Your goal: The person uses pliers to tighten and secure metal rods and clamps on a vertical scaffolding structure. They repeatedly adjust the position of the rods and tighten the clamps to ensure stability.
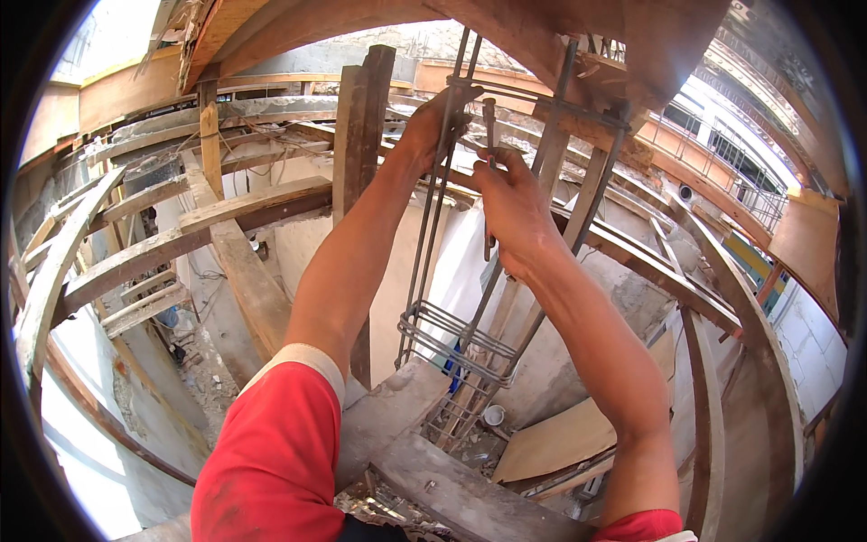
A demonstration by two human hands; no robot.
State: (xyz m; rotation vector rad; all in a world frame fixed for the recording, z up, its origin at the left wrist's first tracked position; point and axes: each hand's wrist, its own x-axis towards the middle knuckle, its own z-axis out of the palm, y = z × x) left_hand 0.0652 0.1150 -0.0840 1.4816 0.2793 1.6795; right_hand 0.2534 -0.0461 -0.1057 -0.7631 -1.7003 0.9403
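Rebar [428, 217] partly hides left fingers [461, 119], grip unclear; right fingers [508, 163] clasp a tool [489, 117].

rebar cage [488, 348]: dark grey throughout. hand tool [489, 117], by the cage's upper bars: dull grey, head brownish. sleeve [280, 443], left of and below the cage: plain red; cuff [313, 358] cream. paired posts [361, 135], left of the cage: dark brown. pail [493, 415], below the cage: white. flat board [555, 443], lower right of the cage: plain tan. block wall [804, 330], far right of the cage: bluish white, grid of joint lines.
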